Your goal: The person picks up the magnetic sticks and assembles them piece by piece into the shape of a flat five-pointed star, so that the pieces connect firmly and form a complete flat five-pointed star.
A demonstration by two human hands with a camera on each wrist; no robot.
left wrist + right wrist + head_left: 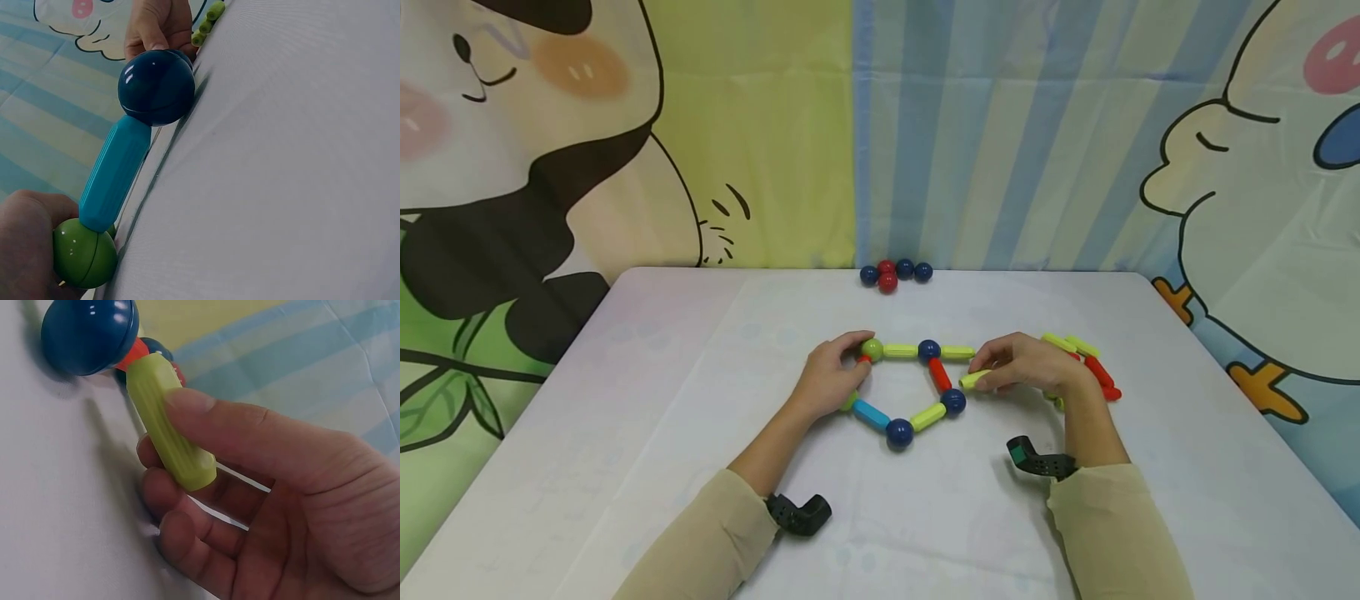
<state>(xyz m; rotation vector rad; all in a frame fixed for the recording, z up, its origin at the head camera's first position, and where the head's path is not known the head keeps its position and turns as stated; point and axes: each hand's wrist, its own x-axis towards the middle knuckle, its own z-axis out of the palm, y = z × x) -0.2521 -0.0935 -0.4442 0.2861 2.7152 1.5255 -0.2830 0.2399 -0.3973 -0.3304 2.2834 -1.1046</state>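
Note:
Magnetic rods and balls form a ring on the table. My left hand (pixel 823 375) holds the ring's left side, at an upper green ball (pixel 872 349) and a lower green ball (pixel 84 253); most of the red rod between them is hidden. A blue rod (pixel 871 415) joins the lower one to a dark blue ball (pixel 899 433). Between thumb and fingers, my right hand (pixel 1030 362) pinches a yellow-green magnetic rod (pixel 165 422). Its tip is close to the right dark blue ball (pixel 953 402); contact is unclear. Another yellow-green rod (pixel 957 353) sticks out from the back blue ball (pixel 928 350).
Several loose dark blue and red balls (pixel 887 283) lie at the table's back edge. Beyond my right hand is a pile of red and yellow-green rods (pixel 1097 371), partly covered by the wrist. A patterned curtain (pixel 1000 133) hangs behind the white table (pixel 625 500).

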